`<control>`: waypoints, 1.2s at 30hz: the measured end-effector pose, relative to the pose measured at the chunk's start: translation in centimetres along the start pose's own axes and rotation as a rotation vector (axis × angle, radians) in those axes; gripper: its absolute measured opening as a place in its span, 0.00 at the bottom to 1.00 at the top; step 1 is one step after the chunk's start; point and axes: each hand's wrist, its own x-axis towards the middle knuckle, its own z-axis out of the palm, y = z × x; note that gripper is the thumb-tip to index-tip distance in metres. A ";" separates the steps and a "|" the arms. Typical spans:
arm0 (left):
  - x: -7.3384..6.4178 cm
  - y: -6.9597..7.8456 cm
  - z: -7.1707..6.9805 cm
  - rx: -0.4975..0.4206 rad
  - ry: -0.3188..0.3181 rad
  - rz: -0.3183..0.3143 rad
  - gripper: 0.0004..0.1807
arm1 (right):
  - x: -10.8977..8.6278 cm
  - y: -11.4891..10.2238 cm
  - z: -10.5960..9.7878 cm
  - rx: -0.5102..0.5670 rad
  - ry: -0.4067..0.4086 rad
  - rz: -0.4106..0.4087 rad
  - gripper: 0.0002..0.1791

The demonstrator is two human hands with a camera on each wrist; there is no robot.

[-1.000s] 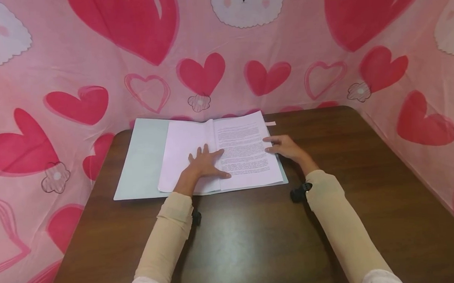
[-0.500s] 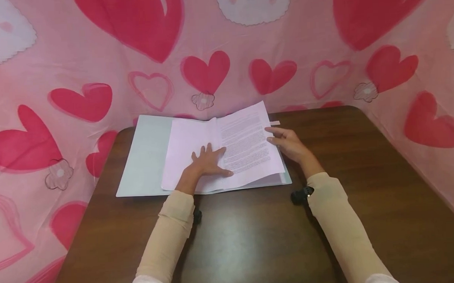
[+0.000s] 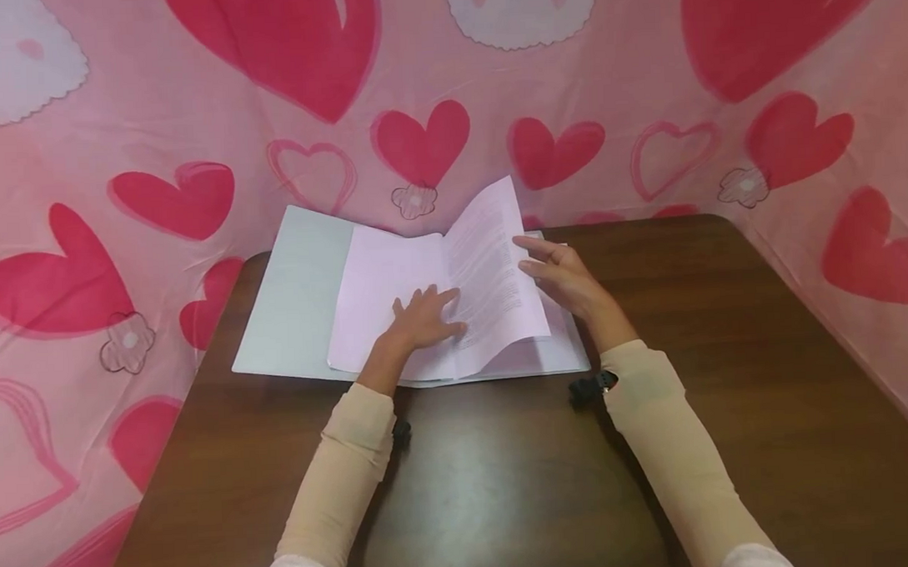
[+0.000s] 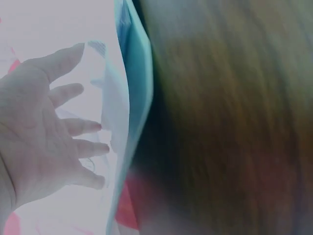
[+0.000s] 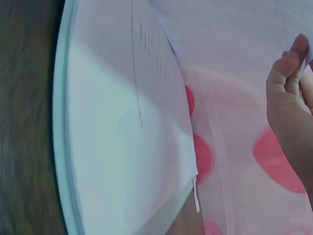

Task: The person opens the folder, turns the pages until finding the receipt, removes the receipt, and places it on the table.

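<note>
A light blue folder [image 3: 285,298] lies spread on the table, with white sheets inside it. At the page's outer edge, my right hand [image 3: 570,284] pinches a printed page [image 3: 491,274], which curves up off the stack beneath. Thumb and fingertips meet at the paper in the right wrist view, where the hand [image 5: 288,93] is at the right edge. My left hand [image 3: 423,318] rests with spread fingers by the fold, over the blank left-hand sheet [image 3: 379,278]. In the left wrist view, the spread fingers of the left hand [image 4: 39,117] are over the paper.
The brown wooden table [image 3: 461,483] extends in front of and to the right of the folder. Behind it hangs a pink cloth [image 3: 596,62] with red hearts. A dark wrist camera [image 3: 589,389] sits at the right cuff.
The right hand has raised the page's outer edge and drawn it leftward, so it curves more and bares the sheets beneath. The left hand has stayed by the fold.
</note>
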 end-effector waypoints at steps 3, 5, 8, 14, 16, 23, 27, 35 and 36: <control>-0.1 0.9 0.0 -0.037 0.041 0.045 0.41 | 0.2 -0.1 0.5 0.028 0.000 0.004 0.31; -0.1 1.4 0.1 -0.070 0.094 0.083 0.39 | 0.3 -0.2 0.9 0.040 -0.009 0.001 0.31; -0.2 2.4 -0.1 -0.169 0.195 0.129 0.35 | 0.7 -0.4 1.5 0.053 -0.030 -0.018 0.32; -0.7 4.7 -1.5 -0.466 0.315 0.192 0.31 | 1.4 -1.3 3.1 0.082 -0.061 -0.066 0.32; -0.9 5.3 -2.0 -0.500 0.322 0.204 0.32 | 1.5 -1.5 3.6 0.096 -0.069 -0.077 0.32; -1.2 6.3 -3.2 -0.434 0.345 0.187 0.37 | 1.9 -1.7 4.9 0.152 -0.091 -0.076 0.32; -1.4 6.6 -3.8 -0.387 0.363 0.136 0.39 | 2.1 -1.7 5.6 0.200 -0.108 -0.076 0.36; -1.9 7.3 -5.0 -0.302 0.392 0.095 0.38 | 2.0 -1.8 6.7 0.230 -0.141 -0.052 0.37; -2.0 7.3 -5.0 -0.296 0.391 0.095 0.38 | 1.9 -1.8 6.7 0.226 -0.145 -0.043 0.36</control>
